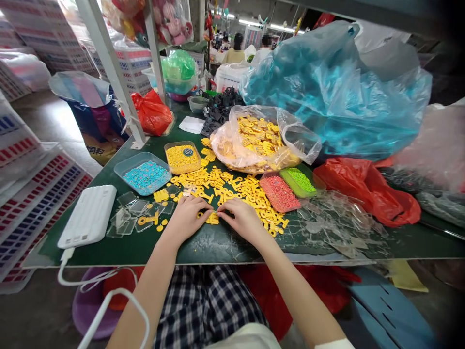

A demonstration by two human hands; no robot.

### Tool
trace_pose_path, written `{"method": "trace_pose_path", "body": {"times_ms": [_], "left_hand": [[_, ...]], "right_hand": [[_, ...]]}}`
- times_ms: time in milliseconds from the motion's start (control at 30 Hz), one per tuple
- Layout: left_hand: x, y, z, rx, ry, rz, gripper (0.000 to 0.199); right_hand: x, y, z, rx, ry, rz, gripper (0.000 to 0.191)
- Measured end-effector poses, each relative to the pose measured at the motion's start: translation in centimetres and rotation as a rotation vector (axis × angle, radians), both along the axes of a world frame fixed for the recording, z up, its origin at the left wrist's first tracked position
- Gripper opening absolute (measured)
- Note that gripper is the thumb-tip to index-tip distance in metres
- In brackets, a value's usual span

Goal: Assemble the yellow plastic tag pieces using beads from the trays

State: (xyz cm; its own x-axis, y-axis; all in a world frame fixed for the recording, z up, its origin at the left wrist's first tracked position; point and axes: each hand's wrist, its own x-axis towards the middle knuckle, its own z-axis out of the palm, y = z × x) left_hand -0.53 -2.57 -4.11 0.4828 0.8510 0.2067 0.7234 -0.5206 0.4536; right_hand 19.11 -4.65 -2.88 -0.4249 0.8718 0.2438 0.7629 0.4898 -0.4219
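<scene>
Your left hand (189,216) and right hand (242,219) come together low over the green tabletop (218,249), fingertips close to one another. Between them is a small yellow piece (213,219): the thumb and fingers of your left hand are drawn in on its left side, and your right hand pinches at its other side. Whether anything tinier sits between those right fingertips is too small to tell.

Just beyond both hands spread loose yellow parts (253,189), some almost against your knuckles, others running down beside your right hand. Past them, straight ahead of your hands, stands an open clear bag (232,151) filled with more yellow parts; black parts (221,107) are heaped behind it, and a big blue bag (348,102) bulges farther off to the right.

Ahead and left of your left hand is a tray of yellow beads (187,170), with a tray of blue beads (145,192) nearer and farther left. Clear plates (127,199) lie left of that hand, and a white power bank (88,213) lies beyond them.

Ahead and right of your right hand, a tray of red beads (288,209) stands just beside a tray of green beads (308,195). Clear plastic pieces (327,223) scatter to that hand's right, with a red bag (366,189) farther out.
</scene>
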Motion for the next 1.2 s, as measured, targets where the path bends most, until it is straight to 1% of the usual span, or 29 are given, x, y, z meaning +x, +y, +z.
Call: {"method": "trace_pose_path", "body": {"times_ms": [267,367,533,867,1067,1200], "left_hand": [[0.2,-0.2,0.3,-0.042,-0.006,0.014,0.016],[0.2,-0.2,0.5,-0.052,-0.005,0.018,0.016],[0.2,-0.3,0.8,-0.070,0.000,0.012,0.018],[0.2,-0.3,0.8,-0.076,0.003,0.006,0.020],[0.2,-0.3,0.5,-0.065,-0.013,0.003,0.021],[0.1,-0.3,0.4,-0.058,-0.015,-0.004,0.020]], "right_hand": [[-0.3,0.2,-0.8,-0.005,-0.028,0.011,0.005],[-0.2,0.1,-0.7,0.002,-0.019,0.017,0.004],[-0.3,-0.4,-0.5,-0.012,0.018,0.069,0.005],[-0.3,-0.6,-1.4,-0.025,0.048,0.021,0.008],[-0.1,-0.7,-1.8,0.013,0.053,0.001,0.013],[0.0,-0.7,-2.0,0.009,0.041,-0.002,0.015]]}}
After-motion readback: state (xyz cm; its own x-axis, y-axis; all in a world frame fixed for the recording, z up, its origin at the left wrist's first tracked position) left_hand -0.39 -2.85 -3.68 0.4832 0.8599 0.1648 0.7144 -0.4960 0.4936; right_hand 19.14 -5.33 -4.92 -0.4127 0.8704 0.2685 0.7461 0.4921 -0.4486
